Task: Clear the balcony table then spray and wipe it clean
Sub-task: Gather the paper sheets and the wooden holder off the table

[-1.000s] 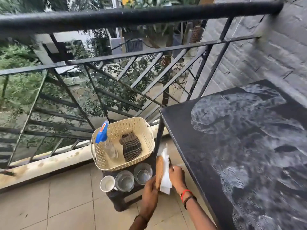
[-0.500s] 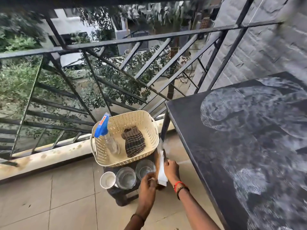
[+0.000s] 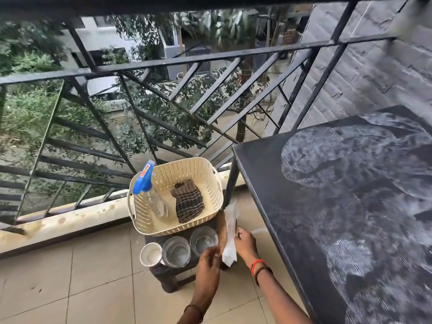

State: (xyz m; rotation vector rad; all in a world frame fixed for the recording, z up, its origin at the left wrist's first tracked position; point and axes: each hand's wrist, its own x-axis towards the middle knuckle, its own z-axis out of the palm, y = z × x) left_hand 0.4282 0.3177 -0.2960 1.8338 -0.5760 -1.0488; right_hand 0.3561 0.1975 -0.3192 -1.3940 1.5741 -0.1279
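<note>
Right hand pinches the light, limp napkin mid-length; left hand touches the stiff woven mat, grip unclear.

We have 1 view, a wide-angle camera worn on the head. We look forward and steeply down across the balcony: the railing runs ahead of us along the top, the table sits close at our right, the basket lies lower and farther, just below centre, the floor beneath us.
</note>
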